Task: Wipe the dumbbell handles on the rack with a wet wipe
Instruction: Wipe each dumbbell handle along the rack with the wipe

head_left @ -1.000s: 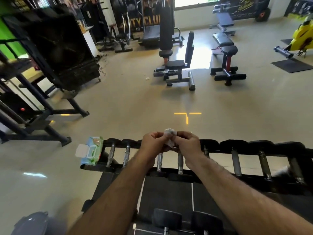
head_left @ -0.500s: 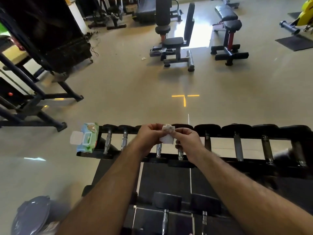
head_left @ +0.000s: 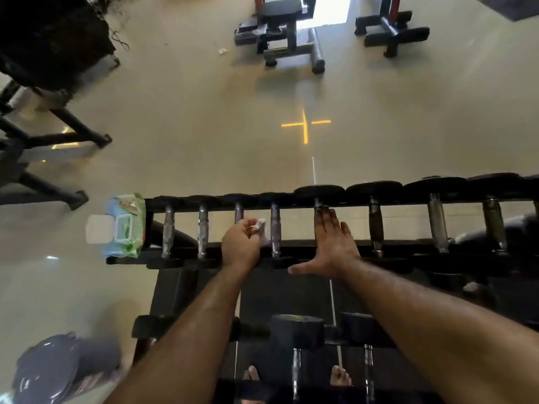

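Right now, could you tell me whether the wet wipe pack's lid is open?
Open: the wet wipe pack has its white lid flipped out to the left.

Daylight enters from the top of the head view, where a blown-out white patch (head_left: 329, 8) lies on the floor (head_left: 180, 118) between the benches and washes out all detail there. The pale floor carries a soft sheen, with small bright glints at the lower left. The dumbbell rack (head_left: 291, 252) and its heads read as near-solid black, with little texture showing in the shadows. The chrome handles (head_left: 275, 225) catch dull highlights. The wide-angle lens bends straight lines, stretching the forearms and curving the rack toward the edges. The whole picture is soft, with smearing strongest in the corners, notably the grey bin (head_left: 58, 371) and the dark machine at upper left.
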### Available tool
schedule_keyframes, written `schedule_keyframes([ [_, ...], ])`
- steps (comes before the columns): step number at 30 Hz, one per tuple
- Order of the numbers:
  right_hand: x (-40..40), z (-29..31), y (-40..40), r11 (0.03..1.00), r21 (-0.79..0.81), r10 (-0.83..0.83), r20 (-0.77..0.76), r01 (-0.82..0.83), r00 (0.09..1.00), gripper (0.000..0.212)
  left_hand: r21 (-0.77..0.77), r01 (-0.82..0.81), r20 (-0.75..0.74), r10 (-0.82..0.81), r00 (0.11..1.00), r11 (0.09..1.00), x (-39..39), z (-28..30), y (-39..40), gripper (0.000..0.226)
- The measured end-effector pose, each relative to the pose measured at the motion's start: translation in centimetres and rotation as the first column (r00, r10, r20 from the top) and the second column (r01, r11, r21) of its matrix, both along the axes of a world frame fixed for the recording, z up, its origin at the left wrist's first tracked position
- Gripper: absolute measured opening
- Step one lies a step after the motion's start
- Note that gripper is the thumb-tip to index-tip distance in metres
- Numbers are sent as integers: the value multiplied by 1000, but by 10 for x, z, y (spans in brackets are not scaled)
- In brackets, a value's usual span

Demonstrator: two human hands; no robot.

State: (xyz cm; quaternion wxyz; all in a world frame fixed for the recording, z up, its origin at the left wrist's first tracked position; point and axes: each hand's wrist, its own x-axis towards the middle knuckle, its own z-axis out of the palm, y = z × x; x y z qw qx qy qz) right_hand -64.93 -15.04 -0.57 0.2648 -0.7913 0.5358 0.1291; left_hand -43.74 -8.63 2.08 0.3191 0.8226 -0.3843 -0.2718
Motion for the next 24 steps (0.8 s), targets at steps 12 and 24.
schedule_keyframes([
  [12,20,-20,6,993,-49,-110,33,112,993,176,-76,604,622,-436,650,793,5,-53,-55,20],
  [24,14,-13,9,987,-70,-129,179,143,975,169,-65,580,395,-512,762,812,25,-38,-53,19],
])
